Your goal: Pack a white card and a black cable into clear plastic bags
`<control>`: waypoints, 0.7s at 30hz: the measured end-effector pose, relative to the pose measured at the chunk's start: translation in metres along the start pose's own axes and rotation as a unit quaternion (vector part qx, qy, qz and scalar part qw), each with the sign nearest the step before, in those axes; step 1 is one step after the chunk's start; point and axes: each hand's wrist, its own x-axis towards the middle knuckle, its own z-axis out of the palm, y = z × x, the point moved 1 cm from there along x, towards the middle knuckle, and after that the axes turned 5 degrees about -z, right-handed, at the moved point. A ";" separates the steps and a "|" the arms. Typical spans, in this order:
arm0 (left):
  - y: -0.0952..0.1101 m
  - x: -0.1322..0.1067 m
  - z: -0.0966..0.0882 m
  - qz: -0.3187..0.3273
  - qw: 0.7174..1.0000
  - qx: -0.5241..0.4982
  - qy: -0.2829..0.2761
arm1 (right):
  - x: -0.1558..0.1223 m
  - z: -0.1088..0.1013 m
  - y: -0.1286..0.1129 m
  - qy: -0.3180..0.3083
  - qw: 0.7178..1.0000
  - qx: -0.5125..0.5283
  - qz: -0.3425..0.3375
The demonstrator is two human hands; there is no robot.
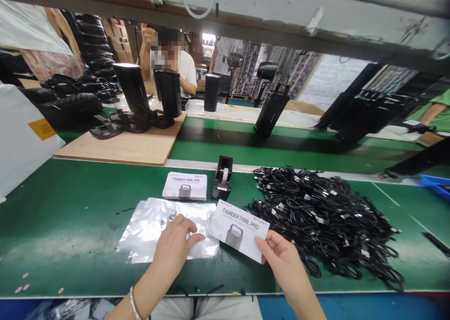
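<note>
On the green workbench (63, 226), the right hand (285, 264) sits low on the right of the head view, forearm angled in from the bench's near edge, thumb and fingers pinching the lower edge of a printed card (238, 231). The left hand (175, 245) lies palm down on clear plastic bags (165, 231), fingers loosely spread, thumb just beside the card. Farther along the bench are a stack of cards (184, 186) and a tape dispenser (222, 177), with a heap of black cables (323, 221) just right of the right hand.
</note>
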 end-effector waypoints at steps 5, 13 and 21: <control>0.004 0.002 0.001 -0.001 1.000 0.030 -0.011 | 0.003 0.008 0.006 -0.015 1.000 0.000 -0.007; 0.003 -0.003 0.001 0.028 0.999 0.040 0.014 | -0.002 0.024 0.011 0.025 1.000 -0.011 -0.005; 0.001 -0.006 0.001 0.046 0.998 0.032 0.017 | -0.013 0.031 0.009 0.061 0.998 0.033 -0.010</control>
